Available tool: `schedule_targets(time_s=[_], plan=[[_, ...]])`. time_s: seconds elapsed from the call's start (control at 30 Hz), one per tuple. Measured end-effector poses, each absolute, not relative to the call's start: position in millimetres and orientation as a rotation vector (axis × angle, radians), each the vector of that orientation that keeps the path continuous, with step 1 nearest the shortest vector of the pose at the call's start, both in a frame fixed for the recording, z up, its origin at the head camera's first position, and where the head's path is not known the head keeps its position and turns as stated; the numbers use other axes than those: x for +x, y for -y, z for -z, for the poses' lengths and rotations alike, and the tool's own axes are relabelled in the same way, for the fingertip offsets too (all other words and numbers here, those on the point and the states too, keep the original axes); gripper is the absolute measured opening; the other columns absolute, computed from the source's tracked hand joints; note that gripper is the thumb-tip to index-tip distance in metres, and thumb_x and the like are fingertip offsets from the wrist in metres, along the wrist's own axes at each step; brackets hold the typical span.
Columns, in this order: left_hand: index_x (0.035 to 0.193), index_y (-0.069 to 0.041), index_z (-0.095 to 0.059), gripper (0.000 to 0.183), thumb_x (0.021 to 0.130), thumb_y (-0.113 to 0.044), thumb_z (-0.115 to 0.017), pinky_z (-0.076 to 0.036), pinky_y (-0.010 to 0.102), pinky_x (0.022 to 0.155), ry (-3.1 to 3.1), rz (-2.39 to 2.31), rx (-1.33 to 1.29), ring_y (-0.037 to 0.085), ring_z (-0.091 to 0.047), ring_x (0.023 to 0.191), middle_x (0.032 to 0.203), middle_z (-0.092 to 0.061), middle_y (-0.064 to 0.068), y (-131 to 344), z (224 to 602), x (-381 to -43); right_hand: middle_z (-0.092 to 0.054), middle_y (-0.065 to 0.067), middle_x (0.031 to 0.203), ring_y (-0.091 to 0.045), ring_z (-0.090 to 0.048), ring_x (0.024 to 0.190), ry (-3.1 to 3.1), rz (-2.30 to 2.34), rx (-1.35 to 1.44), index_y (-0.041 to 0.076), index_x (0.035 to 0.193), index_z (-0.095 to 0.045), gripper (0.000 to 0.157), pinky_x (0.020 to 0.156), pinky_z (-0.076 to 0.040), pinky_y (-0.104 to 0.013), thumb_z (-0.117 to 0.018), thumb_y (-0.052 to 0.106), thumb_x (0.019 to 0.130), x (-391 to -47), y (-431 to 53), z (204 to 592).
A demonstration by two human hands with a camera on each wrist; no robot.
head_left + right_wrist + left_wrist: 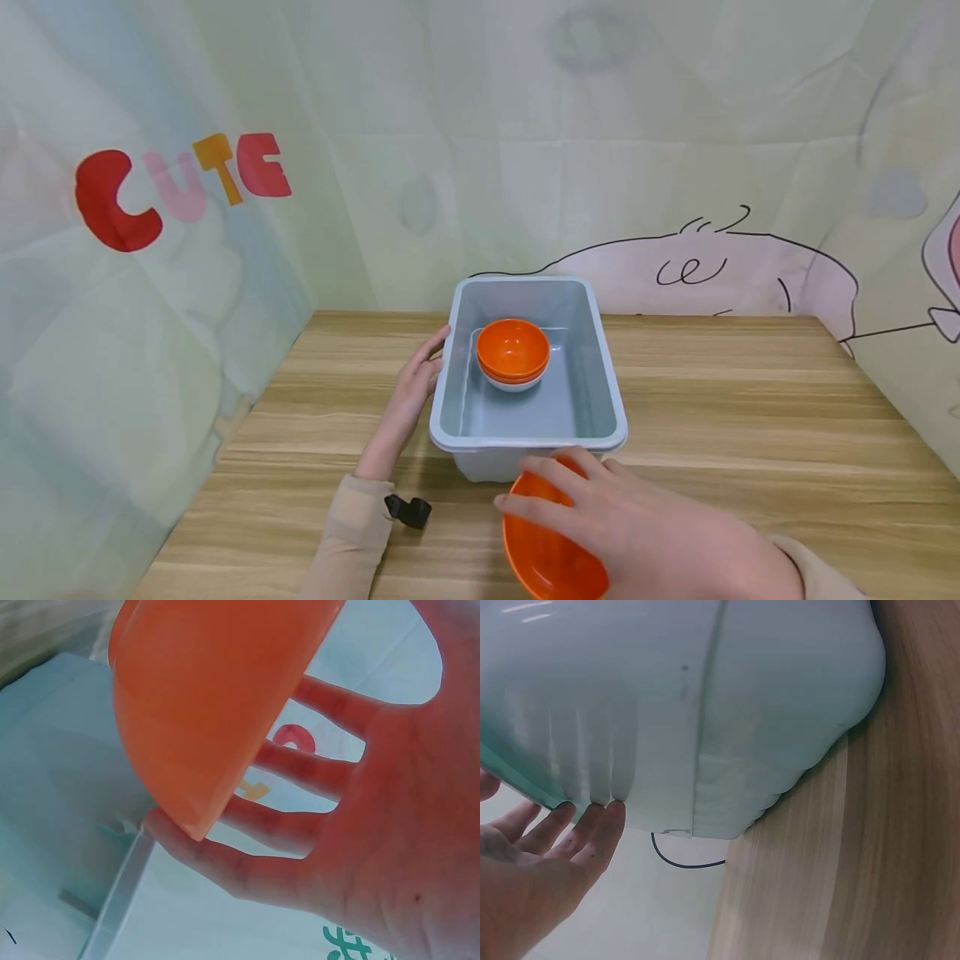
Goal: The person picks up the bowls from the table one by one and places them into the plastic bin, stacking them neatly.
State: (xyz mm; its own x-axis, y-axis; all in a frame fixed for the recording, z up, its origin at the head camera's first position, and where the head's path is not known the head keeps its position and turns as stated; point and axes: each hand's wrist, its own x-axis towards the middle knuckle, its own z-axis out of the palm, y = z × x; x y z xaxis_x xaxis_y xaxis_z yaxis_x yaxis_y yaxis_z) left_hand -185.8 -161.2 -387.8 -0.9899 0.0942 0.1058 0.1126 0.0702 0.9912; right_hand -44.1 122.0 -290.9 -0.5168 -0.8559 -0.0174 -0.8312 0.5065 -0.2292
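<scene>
My right hand (600, 517) grips an orange bowl (551, 558) at its rim, in front of the near wall of a grey-blue plastic bin (528, 443). The bowl is tilted; in the right wrist view its smooth orange outside (202, 697) shows, with the fingers (262, 874) reaching behind the rim. At the bin's left side is my left hand (416, 383), its fingertips touching the outer wall just below the rim in the left wrist view. Inside the bin sits a nested stack of bowls (513, 350), orange above and white at the bottom.
The bin stands on a wood-grain table (712, 400). A printed cloth (450, 167) hangs behind the table and along its sides, with the word CUTE at the left. A small black device (408, 510) is strapped at my left wrist.
</scene>
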Motion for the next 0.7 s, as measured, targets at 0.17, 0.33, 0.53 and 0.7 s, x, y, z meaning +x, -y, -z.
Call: schedule_targets(time_s=[0.17,0.33,0.53,0.7], plan=[[0.148,-0.023,-0.038,0.048,0.1,-0.02,-0.036,-0.039,0.045,0.109,2.287,2.118,-0.218,0.028,-0.046,0.135,0.152,-0.036,0.003,161,387,-185,-0.035,0.012,0.143,-0.011,-0.033,0.125,-2.66,0.319,-1.533,0.044,0.147,-0.026,0.078,0.087,-0.049,-0.034,-0.047,0.076,0.08,-45,-124,289],[0.147,-0.024,-0.039,0.048,0.1,-0.02,-0.036,-0.038,0.047,0.109,2.285,2.116,-0.222,0.028,-0.045,0.134,0.152,-0.037,0.002,161,388,-186,-0.035,0.006,0.146,-0.014,-0.034,0.125,-2.72,0.318,-1.667,0.036,0.148,-0.029,0.081,0.087,-0.047,-0.035,-0.059,0.067,0.08,-47,-127,288],[0.147,-0.025,-0.039,0.047,0.1,-0.022,-0.038,-0.038,0.048,0.109,2.293,2.1,-0.231,0.025,-0.042,0.136,0.152,-0.037,0.001,161,389,-186,-0.037,0.005,0.144,-0.014,-0.035,0.124,-2.754,0.296,-1.701,0.036,0.148,-0.029,0.089,0.087,-0.048,-0.039,-0.073,0.058,0.074,-49,-127,282],[0.147,-0.024,-0.039,0.047,0.1,-0.021,-0.038,-0.038,0.048,0.109,2.292,2.099,-0.232,0.024,-0.042,0.135,0.152,-0.037,0.002,161,389,-186,-0.036,0.008,0.144,-0.012,-0.033,0.125,-2.748,0.302,-1.605,0.04,0.148,-0.027,0.1,0.087,-0.049,-0.038,-0.081,0.052,0.066,-51,-127,278]])
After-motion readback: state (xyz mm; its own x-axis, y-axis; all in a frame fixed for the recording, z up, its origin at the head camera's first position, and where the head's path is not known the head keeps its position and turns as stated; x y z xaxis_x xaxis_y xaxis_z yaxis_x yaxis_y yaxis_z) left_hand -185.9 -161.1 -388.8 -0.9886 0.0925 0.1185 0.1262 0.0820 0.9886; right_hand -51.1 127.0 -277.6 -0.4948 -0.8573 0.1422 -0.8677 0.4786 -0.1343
